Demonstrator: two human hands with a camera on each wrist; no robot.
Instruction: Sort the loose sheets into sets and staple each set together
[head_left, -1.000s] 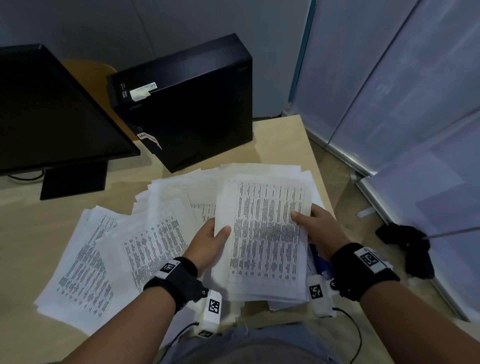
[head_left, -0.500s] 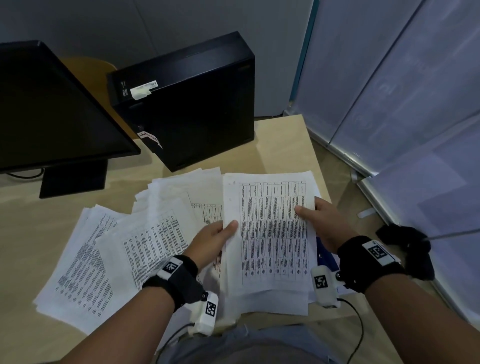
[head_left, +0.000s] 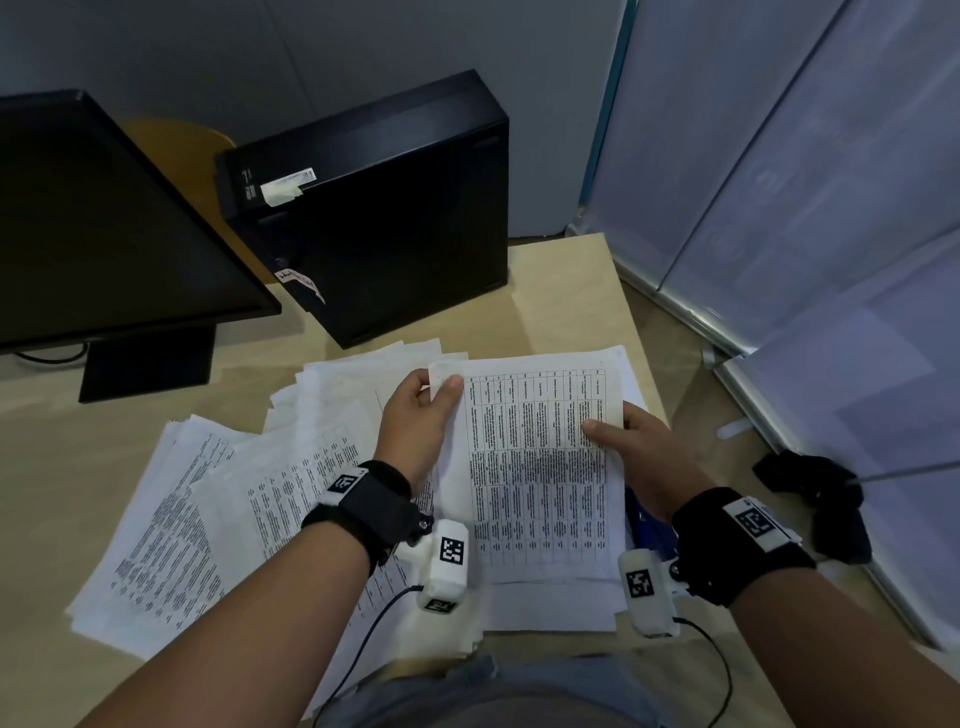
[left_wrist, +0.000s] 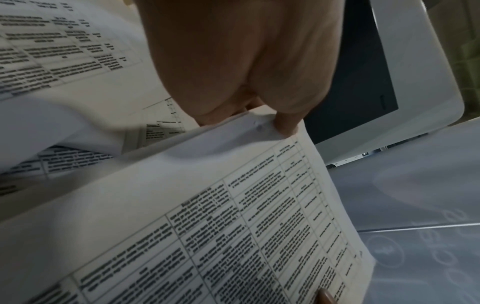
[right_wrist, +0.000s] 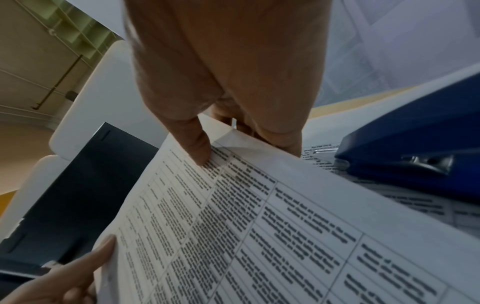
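A set of printed table sheets (head_left: 540, 462) is held up over the desk between both hands. My left hand (head_left: 423, 415) pinches its top left corner, thumb on top (left_wrist: 285, 125). My right hand (head_left: 631, 447) grips the right edge, thumb lying on the print (right_wrist: 200, 148) and fingers underneath. More loose printed sheets (head_left: 208, 509) lie fanned out on the desk to the left and under the held set. A blue stapler (right_wrist: 415, 148) rests on papers just right of the held set; in the head view only a sliver of the stapler (head_left: 644, 525) shows by my right wrist.
A black computer tower (head_left: 374, 218) stands behind the papers and a dark monitor (head_left: 104, 234) at the left. The wooden desk (head_left: 566, 291) ends at the right, where frosted partition panels (head_left: 779, 182) rise. A black object (head_left: 815, 499) lies on the floor.
My left hand slid up from the set's left edge to its top left corner. The set has risen and moved slightly right, my right hand keeping its hold.
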